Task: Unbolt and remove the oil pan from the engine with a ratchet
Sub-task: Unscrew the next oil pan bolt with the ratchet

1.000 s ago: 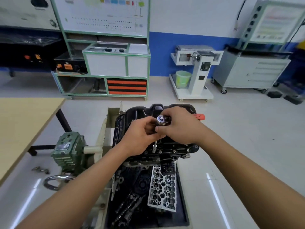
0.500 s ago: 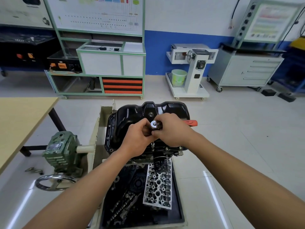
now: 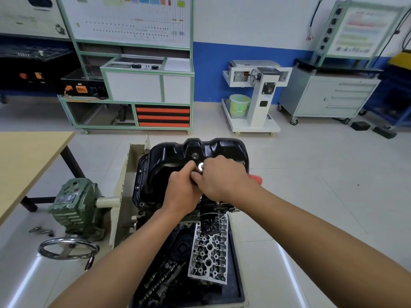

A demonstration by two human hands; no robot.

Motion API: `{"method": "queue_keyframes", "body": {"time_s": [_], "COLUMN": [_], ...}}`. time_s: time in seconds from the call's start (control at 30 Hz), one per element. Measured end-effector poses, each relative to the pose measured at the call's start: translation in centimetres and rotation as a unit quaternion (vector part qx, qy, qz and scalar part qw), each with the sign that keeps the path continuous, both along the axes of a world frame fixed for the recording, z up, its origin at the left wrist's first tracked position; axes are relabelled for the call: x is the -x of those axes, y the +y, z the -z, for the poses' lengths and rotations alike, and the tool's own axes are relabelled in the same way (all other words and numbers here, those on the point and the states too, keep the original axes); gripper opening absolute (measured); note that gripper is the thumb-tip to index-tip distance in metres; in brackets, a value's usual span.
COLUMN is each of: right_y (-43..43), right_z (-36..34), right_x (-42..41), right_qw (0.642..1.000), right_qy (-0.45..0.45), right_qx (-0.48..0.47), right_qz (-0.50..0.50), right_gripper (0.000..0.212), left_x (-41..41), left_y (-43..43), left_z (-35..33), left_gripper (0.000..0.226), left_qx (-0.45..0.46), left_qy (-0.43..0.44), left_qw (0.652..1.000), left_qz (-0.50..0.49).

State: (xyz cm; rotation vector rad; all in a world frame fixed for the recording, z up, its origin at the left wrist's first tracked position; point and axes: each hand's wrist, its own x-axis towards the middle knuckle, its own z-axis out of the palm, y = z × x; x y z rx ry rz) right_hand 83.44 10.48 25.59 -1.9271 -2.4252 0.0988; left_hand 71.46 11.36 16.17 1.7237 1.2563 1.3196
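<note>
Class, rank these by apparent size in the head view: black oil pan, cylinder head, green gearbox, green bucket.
Largest: oil pan
Then cylinder head and green gearbox, alike
Smallest: green bucket, though farther away

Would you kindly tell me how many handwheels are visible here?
2. A large steel handwheel sits beside the green gearbox at lower left; a small handwheel is on the white stand. Others may be hidden.

Head-worn wide view looks forward and down, close above the oil pan (image 3: 169, 156)
</note>
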Motion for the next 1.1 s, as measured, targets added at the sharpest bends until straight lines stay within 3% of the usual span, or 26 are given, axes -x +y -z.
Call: {"method": "queue_keyframes", "body": {"time_s": [0.1,0.2,0.33,0.47,0.57,0.7,0.97,1.1], "right_y": [1.4,3.3,4.4,3.8,2.8,1.7,1.2,0.7], "right_z": [0.5,-0.4,-1.2,-2.1,-1.9,-2.9,-4.6,-4.5], "right_x": [-1.2,-2.3,-1.9,0.0,1.6,3.1,2.7,2.3], "right_qw": [0.989,0.959,0.932,0.933,0.942,0.942,0.939,0.947], "right_qy": [-0.021,-0.002,-0.119,-0.209,-0.246,-0.305,-0.286,-0.27], "right_qx": [-0.062,0.023,-0.008,-0.037,-0.033,0.064,0.183,0.166], "right_qz": [-0.133,-0.284,-0.343,-0.292,-0.225,-0.127,-0.058,-0.05], "right_gripper": [0.033,0.027,0.038,0.043,0.026,0.006,0.029,0.013], "left_x": [0.9,2.4,3.9,4.4,4.4,3.8,2.2,2.5], "left_y": [0.7,1.2,1.8,2.1,2.3,2.4,1.5,1.4], "left_z": [-0.7,-1.9,-2.5,-1.7,-1.2,-0.6,0.3,0.2], "left_gripper": [0.039,0.023,0.017,0.016,0.02,0.028,0.023,0.023], "left_qx": [0.033,0.115,0.137,0.125,0.092,0.043,0.018,0.017], "left_qy": [0.038,0.057,0.089,0.059,0.052,0.081,0.07,0.06], "left_qw": [0.998,0.981,0.975,0.982,0.987,0.99,0.993,0.994], "left_qz": [0.049,0.143,0.15,0.129,0.118,0.105,0.091,0.093]}}
